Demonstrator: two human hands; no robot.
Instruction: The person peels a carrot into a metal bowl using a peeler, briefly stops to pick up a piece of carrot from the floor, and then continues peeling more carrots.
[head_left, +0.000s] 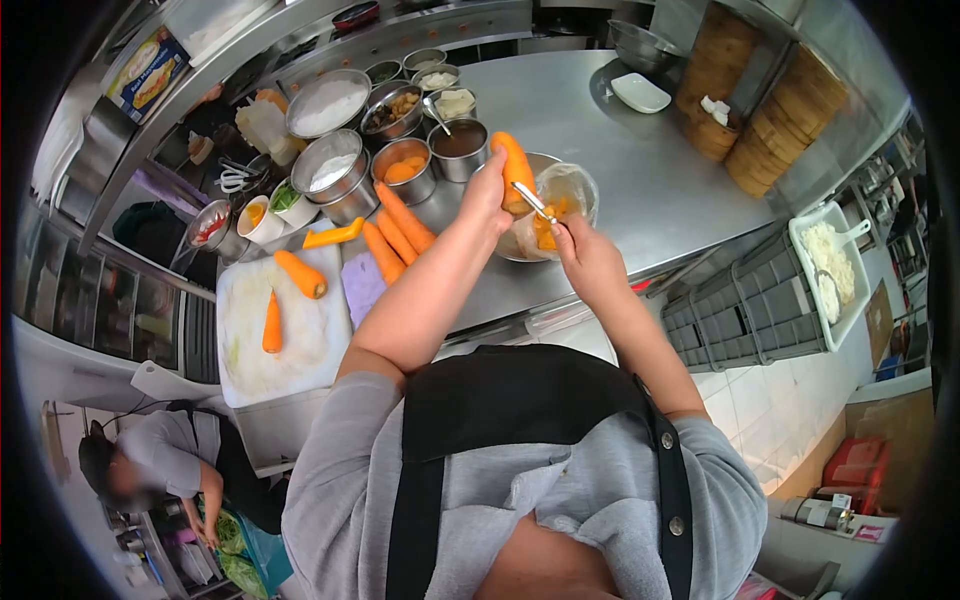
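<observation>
My left hand (485, 198) is closed around a thick orange carrot (514, 168), held up over a metal bowl (522, 253). In my right hand (593, 262) is a metal peeler (533, 201), its head against the carrot's side. A clear plastic bag (582, 186) lines the bowl, with orange peelings inside. Left of my forearm lie several unpeeled-looking carrots (403, 218) beside a purple cloth (362, 284). On the white cutting board (282, 362) rest a cut carrot piece (300, 273) and a smaller pointed carrot piece (272, 325).
Metal containers (345, 165) of ingredients crowd the counter's left; a spoon stands in the one with brown sauce (459, 150). Bamboo steamers (772, 125) and a white dish (641, 93) are at the back right. Grey crates (735, 300) stand right. Another person (165, 450) bends at lower left.
</observation>
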